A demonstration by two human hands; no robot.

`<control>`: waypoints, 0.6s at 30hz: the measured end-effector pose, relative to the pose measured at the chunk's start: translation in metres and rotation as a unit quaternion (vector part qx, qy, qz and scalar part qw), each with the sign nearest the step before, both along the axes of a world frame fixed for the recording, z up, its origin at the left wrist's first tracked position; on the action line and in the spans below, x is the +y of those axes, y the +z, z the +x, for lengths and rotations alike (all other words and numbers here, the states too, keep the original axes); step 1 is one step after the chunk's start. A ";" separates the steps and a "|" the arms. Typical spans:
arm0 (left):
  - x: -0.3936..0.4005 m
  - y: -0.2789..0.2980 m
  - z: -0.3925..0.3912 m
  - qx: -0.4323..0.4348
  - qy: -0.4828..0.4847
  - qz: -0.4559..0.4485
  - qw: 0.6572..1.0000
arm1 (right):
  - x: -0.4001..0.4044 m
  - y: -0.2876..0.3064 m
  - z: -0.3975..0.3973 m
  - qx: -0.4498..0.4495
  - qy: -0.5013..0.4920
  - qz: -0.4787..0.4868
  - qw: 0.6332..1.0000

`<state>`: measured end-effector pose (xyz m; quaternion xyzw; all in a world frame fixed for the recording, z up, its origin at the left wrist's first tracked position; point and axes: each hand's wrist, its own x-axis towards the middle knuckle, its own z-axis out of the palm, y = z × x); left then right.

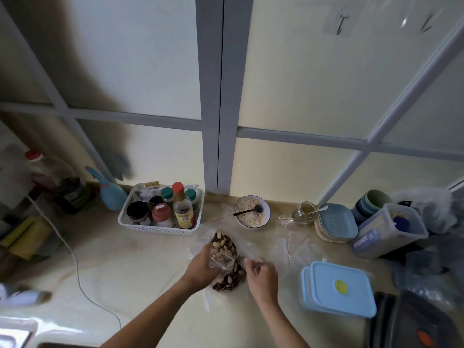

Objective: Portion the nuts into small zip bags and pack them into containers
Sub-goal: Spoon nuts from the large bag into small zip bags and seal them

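Nuts could spill from the little bag
Left hand (200,266) pinches the little bag (222,257) over the nut pile (227,262); right hand (259,273) beside the pile, curled, grip unclear

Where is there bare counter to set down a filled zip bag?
The widest bare patch lies left of the nut pile, between the white basket and the white cable. The right is crowded: loose zip bags, blue containers and stacked plates.
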<state>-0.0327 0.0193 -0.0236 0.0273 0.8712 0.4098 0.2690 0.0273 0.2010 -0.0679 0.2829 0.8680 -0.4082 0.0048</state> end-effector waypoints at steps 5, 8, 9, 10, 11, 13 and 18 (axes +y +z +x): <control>0.001 0.005 -0.001 0.003 0.001 -0.033 0.999 | -0.002 -0.023 0.008 -0.021 -0.016 0.051 0.998; 0.003 0.008 -0.003 -0.010 0.007 -0.060 0.998 | 0.003 -0.028 0.011 -0.020 0.035 -0.002 0.999; 0.004 0.008 -0.004 0.000 0.010 -0.094 0.996 | 0.004 -0.022 0.009 -0.023 0.018 -0.010 1.000; 0.004 0.009 -0.006 0.014 0.020 -0.144 0.989 | 0.006 -0.013 0.005 -0.036 -0.012 -0.013 0.999; 0.005 0.011 -0.007 0.018 0.037 -0.192 0.981 | 0.008 -0.003 -0.001 -0.052 -0.042 -0.009 0.998; 0.006 0.019 -0.008 -0.013 0.072 -0.249 0.966 | 0.019 0.022 -0.017 -0.079 -0.052 0.033 0.995; 0.019 0.053 -0.004 -0.059 0.055 -0.313 0.946 | 0.042 0.089 -0.054 -0.091 -0.022 0.072 0.993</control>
